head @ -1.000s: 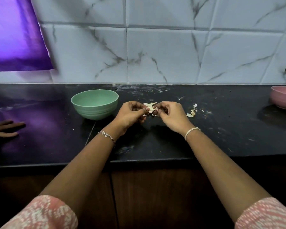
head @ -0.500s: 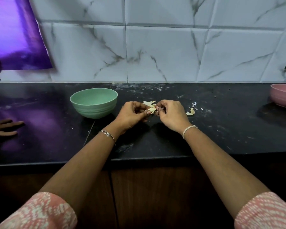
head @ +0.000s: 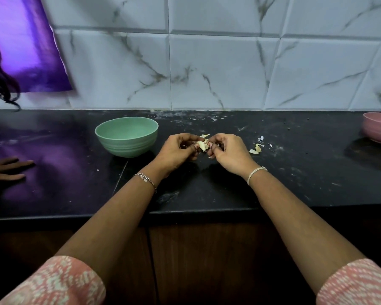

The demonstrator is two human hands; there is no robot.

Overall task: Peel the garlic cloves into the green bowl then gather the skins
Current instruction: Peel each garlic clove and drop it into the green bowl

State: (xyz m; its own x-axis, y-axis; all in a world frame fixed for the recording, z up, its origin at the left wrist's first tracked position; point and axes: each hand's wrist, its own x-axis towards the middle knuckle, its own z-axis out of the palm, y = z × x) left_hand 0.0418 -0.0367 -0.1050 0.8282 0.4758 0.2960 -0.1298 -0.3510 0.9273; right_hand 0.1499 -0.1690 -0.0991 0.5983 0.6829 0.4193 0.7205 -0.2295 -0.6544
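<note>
Middle of table (head: pixel 207 194): left hand (head: pixel 178 150) and right hand (head: pixel 229 153) meet, fingers (head: pixel 213 148) of both pinching one garlic clove (head: pixel 201 145) between them, skin partly off. Loose skins (head: pixel 255 149) lie just right. The green bowl (head: pixel 127 137) sits left, nearer the left hand.

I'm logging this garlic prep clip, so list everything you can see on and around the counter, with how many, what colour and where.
counter: one, black, across the view
green bowl: one, pale green, centre-left on counter
pink bowl: one, pink, far right edge
garlic clove: one, off-white, held at centre
garlic skins: few scraps, cream, on counter right of clove
wall tiles: several, white marbled, behind counter
purple sheet: one, purple, upper left wall
another person's hand: one, flat on counter, far left
left hand: one, chain bracelet, pinches clove
right hand: one, white wristband, pinches clove
</note>
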